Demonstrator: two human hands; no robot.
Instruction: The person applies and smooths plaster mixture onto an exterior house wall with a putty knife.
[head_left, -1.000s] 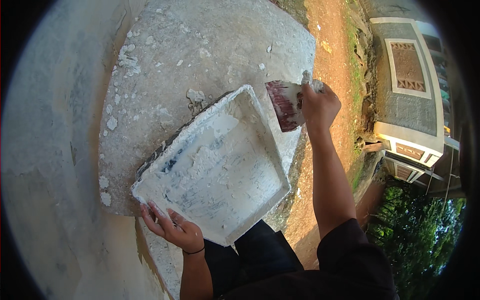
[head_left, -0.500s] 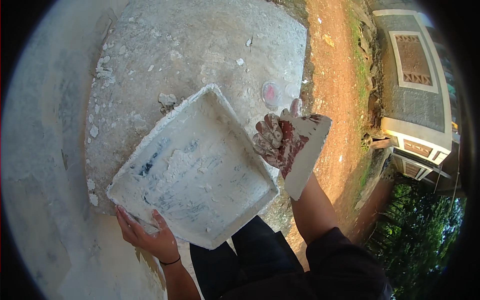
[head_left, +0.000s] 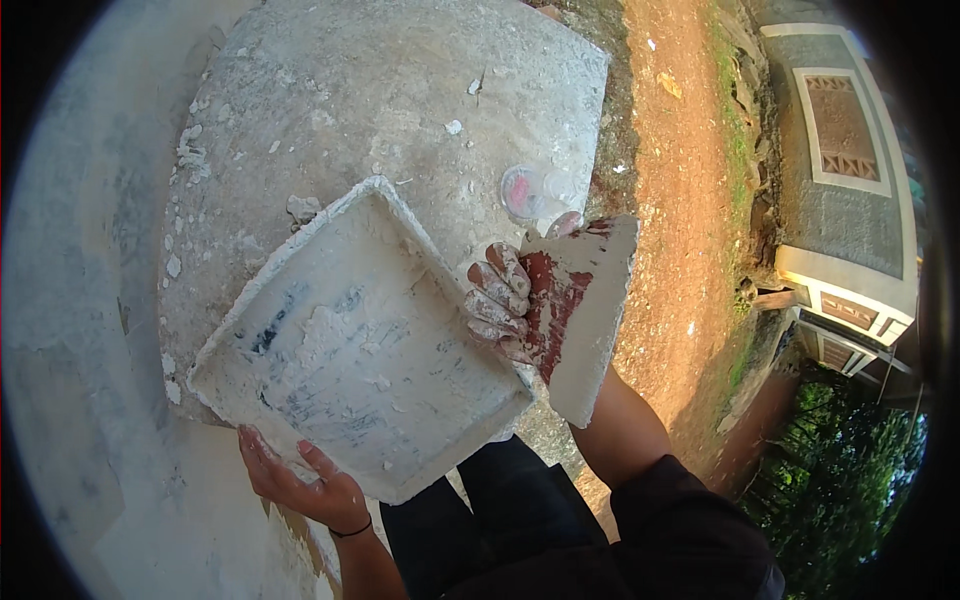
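Note:
A shallow rectangular tray (head_left: 462, 440), its rim caked white, sits tilted in front of me. Pale wet plaster (head_left: 345, 345) is smeared across its bottom, with dark patches showing through. My left hand (head_left: 305, 488) grips the tray's near left edge, thumb over the rim and the other fingers partly hidden. At the tray's right side, my right hand (head_left: 500, 300), coated in plaster, is closed on a wide reddish plaster scraper (head_left: 588, 320). A band of plaster covers the scraper's outer edge, and the blade hides part of my palm.
Beyond the tray is a plaster-spattered concrete slab (head_left: 400, 90) with dried crumbs. A clear plastic cup (head_left: 522, 192) with something pink lies near its right edge. A pale wall (head_left: 80, 300) rises on the left; a reddish dirt strip (head_left: 675, 200) and a building (head_left: 850, 130) are to the right.
In the picture, the tray, the scraper and my right hand have shifted left, along with the slab and cup. My left hand stays on the tray edge, and both grips are kept.

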